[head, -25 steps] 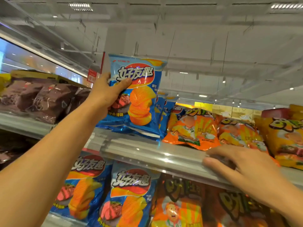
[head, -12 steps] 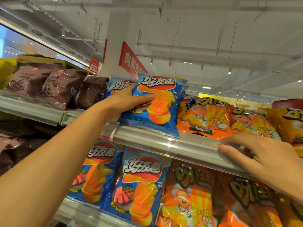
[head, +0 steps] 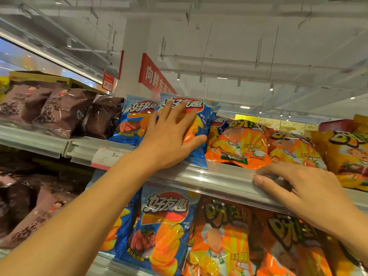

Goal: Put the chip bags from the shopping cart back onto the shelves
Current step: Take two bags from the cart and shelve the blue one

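Note:
A blue chip bag (head: 205,116) with red and orange print stands on the upper shelf (head: 211,176), leaning back among other blue bags (head: 135,120). My left hand (head: 171,136) lies flat against its front, fingers spread, thumb at the bag's lower right. The bag's bottom edge overhangs the shelf rail a little. My right hand (head: 294,188) rests on the shelf's front rail to the right, fingers laid over the clear strip, holding no bag. The shopping cart is out of view.
Orange chip bags (head: 239,144) and yellow bags (head: 346,154) fill the upper shelf to the right, brown bags (head: 59,110) to the left. Below hang more blue bags (head: 165,224) and orange bags (head: 221,240). A price tag (head: 107,156) sits on the rail. A red sign (head: 155,76) hangs above.
My left hand brought the blue bag down onto the upper shelf, let go of its side and now presses flat on its front. My right hand stayed on the rail.

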A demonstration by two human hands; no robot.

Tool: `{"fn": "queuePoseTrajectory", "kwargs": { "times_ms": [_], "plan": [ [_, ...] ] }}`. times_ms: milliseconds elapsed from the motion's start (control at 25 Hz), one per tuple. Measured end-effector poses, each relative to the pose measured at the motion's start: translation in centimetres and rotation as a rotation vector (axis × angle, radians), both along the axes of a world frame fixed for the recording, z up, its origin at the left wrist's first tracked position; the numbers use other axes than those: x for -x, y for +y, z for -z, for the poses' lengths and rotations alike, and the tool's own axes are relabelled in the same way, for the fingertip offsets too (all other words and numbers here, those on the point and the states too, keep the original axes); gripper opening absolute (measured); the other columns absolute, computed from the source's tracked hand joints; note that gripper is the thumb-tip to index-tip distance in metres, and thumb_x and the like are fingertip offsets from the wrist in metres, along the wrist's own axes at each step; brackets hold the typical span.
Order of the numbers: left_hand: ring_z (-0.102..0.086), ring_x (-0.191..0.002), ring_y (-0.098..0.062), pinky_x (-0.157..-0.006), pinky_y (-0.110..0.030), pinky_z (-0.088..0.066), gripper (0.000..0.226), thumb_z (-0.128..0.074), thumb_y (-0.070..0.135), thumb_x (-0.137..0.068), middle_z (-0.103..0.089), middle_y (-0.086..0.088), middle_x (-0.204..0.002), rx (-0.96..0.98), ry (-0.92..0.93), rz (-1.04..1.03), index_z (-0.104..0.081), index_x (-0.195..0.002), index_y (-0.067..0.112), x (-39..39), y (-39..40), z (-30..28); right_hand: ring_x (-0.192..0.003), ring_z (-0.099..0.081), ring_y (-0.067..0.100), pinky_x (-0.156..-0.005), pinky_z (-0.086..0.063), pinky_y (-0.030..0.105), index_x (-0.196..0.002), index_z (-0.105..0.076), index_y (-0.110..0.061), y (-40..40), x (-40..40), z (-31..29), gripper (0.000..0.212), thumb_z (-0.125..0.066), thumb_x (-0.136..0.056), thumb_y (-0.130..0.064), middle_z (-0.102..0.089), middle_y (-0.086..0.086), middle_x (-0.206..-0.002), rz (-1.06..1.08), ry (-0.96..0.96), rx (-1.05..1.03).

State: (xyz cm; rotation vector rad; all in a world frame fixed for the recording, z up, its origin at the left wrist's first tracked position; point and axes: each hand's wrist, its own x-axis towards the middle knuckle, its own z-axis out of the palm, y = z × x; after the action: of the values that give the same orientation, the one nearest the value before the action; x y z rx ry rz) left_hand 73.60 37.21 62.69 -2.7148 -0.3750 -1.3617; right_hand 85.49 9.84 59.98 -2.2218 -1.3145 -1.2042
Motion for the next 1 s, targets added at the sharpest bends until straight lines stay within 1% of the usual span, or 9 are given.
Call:
{"fn": "queuePoseTrajectory", "kwargs": {
  "times_ms": [120,200,280,400,520,600,720,880,1000],
  "plan": [
    [0.007,-0.156,-0.018,-0.125,-0.049,0.003,0.071,-0.026,0.067,-0.098,-0.002,0.008,-0.17,0.047,0.139,-0.075,-0.008,-0.16,0.038,-0.4,0.8,1.0,-0.077,-0.062,-0.001,-0.053,-0.044,0.023,-0.099,-0.068,-0.05,-0.1,-0.2,0.4,0.06,-0.018,-0.089,-0.082,-0.069,-0.03,-0.09,0.009,0.005,0.018],
    [0.007,-0.156,-0.019,-0.124,-0.051,0.003,0.072,-0.025,0.069,-0.098,-0.003,0.006,-0.17,0.045,0.103,-0.057,-0.01,-0.16,0.037,-0.2,0.5,1.1,-0.079,-0.063,0.003,-0.055,-0.045,0.024,-0.101,-0.069,-0.046,-0.1,-0.4,0.3,0.066,-0.016,-0.088,-0.083,-0.07,-0.026,-0.094,0.01,0.003,0.036],
    [0.007,-0.156,-0.021,-0.124,-0.056,0.002,0.078,-0.023,0.075,-0.093,-0.006,0.004,-0.17,0.045,0.006,-0.03,-0.015,-0.16,0.035,0.0,-0.9,1.6,-0.089,-0.066,0.007,-0.061,-0.048,0.027,-0.114,-0.066,-0.044,-0.2,-0.8,0.1,0.07,-0.016,-0.086,-0.083,-0.072,-0.022,-0.106,0.001,0.022,0.064],
    [0.002,-0.157,-0.023,-0.123,-0.06,-0.004,0.085,-0.023,0.076,-0.088,-0.016,-0.001,-0.168,-0.029,-0.085,0.097,-0.022,-0.16,0.031,-0.2,-5.2,2.7,-0.12,-0.061,0.011,-0.084,-0.053,0.037,-0.139,-0.054,-0.038,-0.9,-0.9,0.0,0.063,-0.035,-0.092,-0.076,-0.064,-0.016,-0.133,-0.101,0.066,0.051],
    [-0.01,-0.156,-0.029,-0.12,-0.061,-0.017,0.08,-0.033,0.068,-0.09,-0.028,-0.007,-0.164,-0.094,-0.097,0.275,-0.033,-0.157,0.025,-1.9,-11.8,3.2,-0.131,-0.052,0.016,-0.107,-0.044,0.038,-0.142,-0.055,-0.025,-4.7,-1.1,0.5,0.056,-0.053,-0.097,-0.058,-0.06,-0.004,-0.138,-0.21,0.037,-0.028],
    [-0.017,-0.154,-0.031,-0.119,-0.058,-0.023,0.074,-0.04,0.06,-0.093,-0.033,-0.011,-0.161,-0.122,-0.104,0.416,-0.037,-0.155,0.02,-3.9,-17.5,3.4,-0.136,-0.048,0.019,-0.115,-0.035,0.034,-0.142,-0.056,-0.019,-9.7,-1.5,1.5,0.057,-0.058,-0.095,-0.052,-0.057,0.0,-0.141,-0.188,-0.011,-0.085],
    [-0.024,-0.152,-0.032,-0.121,-0.05,-0.026,0.066,-0.049,0.047,-0.097,-0.038,-0.015,-0.156,-0.156,-0.096,0.676,-0.041,-0.152,0.011,-7.9,-27.7,4.9,-0.144,-0.04,0.022,-0.12,-0.032,0.039,-0.144,-0.053,-0.017,-20.3,-2.2,4.7,0.059,-0.06,-0.094,-0.05,-0.052,0.003,-0.146,-0.094,0.007,-0.166],
    [-0.029,-0.15,-0.027,-0.124,-0.035,-0.023,0.06,-0.051,0.035,-0.097,-0.041,-0.013,-0.155,-0.138,0.041,1.024,-0.042,-0.151,0.01,-14.6,-46.3,11.0,-0.144,-0.039,0.022,-0.119,-0.033,0.041,-0.143,-0.053,-0.016,-39.2,-3.0,12.1,0.057,-0.059,-0.096,-0.047,-0.051,0.005,-0.146,0.179,0.187,-0.229],
    [-0.039,-0.144,-0.031,-0.119,-0.045,-0.034,0.06,-0.058,0.021,-0.091,-0.047,-0.015,-0.151,-0.045,0.218,1.218,-0.046,-0.149,0.011,-18.0,-59.3,19.3,-0.135,-0.045,0.022,-0.115,-0.034,0.032,-0.141,-0.055,-0.013,-53.2,-2.4,19.3,0.054,-0.066,-0.094,-0.038,-0.053,0.005,-0.14,0.405,0.44,-0.311]
  ]
}}
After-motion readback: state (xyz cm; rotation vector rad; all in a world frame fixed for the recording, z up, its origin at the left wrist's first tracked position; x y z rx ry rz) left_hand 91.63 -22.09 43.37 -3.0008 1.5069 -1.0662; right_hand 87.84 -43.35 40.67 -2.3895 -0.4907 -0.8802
